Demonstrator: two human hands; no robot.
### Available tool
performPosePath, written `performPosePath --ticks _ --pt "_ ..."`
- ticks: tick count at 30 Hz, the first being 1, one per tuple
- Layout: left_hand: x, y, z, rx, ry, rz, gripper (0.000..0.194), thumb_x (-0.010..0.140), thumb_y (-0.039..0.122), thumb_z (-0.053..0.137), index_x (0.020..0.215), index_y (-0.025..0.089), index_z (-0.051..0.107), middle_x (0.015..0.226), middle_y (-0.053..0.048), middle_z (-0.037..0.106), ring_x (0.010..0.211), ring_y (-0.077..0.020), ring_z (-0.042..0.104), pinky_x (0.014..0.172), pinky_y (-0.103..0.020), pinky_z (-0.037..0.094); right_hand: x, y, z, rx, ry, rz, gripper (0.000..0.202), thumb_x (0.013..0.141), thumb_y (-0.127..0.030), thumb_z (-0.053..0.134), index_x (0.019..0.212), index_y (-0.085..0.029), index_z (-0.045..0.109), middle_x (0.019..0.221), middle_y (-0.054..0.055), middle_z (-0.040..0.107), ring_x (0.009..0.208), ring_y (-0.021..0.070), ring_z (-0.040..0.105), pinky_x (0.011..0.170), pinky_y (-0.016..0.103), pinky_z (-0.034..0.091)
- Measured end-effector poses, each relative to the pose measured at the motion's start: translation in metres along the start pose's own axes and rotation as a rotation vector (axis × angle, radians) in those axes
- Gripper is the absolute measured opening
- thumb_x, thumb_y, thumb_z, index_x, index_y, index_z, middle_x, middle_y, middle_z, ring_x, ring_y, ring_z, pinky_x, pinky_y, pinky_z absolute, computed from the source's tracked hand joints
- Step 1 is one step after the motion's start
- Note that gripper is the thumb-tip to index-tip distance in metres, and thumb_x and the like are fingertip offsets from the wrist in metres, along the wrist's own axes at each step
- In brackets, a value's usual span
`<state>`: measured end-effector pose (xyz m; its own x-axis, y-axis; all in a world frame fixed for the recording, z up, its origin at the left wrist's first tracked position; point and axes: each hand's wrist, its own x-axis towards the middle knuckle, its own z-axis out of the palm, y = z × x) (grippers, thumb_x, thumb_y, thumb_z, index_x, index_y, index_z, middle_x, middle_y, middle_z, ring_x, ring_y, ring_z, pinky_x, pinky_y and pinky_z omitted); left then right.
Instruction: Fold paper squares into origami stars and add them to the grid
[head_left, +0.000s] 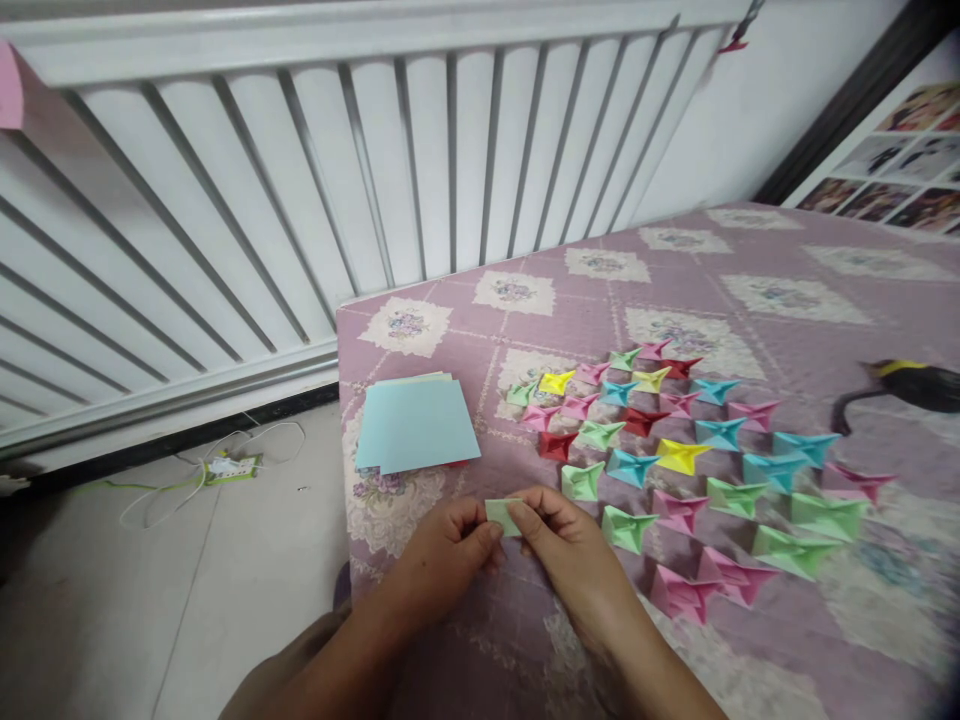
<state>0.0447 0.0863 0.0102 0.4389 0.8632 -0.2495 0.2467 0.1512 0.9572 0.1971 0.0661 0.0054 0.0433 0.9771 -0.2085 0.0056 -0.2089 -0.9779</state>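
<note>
"Where does this view look from?"
"A head-worn camera above the near side of the table (456, 345), facing forward and down."
"How near?"
"Close over the left hand (448, 540) and right hand (561, 528), low and near centre. It's wide, though: the radiator (472, 150) spans the far side, with floor (247, 560) at left and photos (870, 155) at far right."
"Any other angle?"
"Just this one."
</note>
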Motion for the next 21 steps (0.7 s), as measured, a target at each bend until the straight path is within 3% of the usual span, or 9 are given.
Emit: performPosePath --ticks 10,17,21 --pt "-0.002 0.004 0.005 0.051 0.042 0.06 0.022 0.084 0.026 0.048 0.063 0.019 0.05 0.061 0.003 0.057 0.06 -0.0127 0.051 0.06 -0.024 0.037 0.001 0.011 0.007 0.194 0.077 0.042 0.032 0.08 -0.047 0.061 0.066 -0.02 0.052 0.058 -0.004 0.049 0.055 0.0109 0.041 0.053 0.023 0.034" --pt "0.001 0.001 0.003 -0.051 0.014 -0.033 0.018 0.083 0.033 0.05 0.075 0.018 0.055 0.064 0.004 0.053 0.055 -0.0112 0.047 0.054 -0.023 0.036 0.005 0.006 0.006 0.046 0.128 0.002 0.033 0.081 -0.05 0.058 0.067 -0.02 0.053 0.06 -0.005 0.047 0.056 0.0112 0.039 0.051 0.023 0.032" --pt "0.0 0.003 0.003 0.039 0.033 -0.037 0.023 0.084 0.033 0.048 0.067 0.018 0.053 0.059 0.004 0.049 0.055 -0.0117 0.044 0.055 -0.024 0.033 0.004 0.005 0.005 0.064 0.112 0.01 0.033 0.08 -0.051 0.059 0.069 -0.021 0.054 0.061 -0.004 0.047 0.056 0.0117 0.039 0.05 0.023 0.032"
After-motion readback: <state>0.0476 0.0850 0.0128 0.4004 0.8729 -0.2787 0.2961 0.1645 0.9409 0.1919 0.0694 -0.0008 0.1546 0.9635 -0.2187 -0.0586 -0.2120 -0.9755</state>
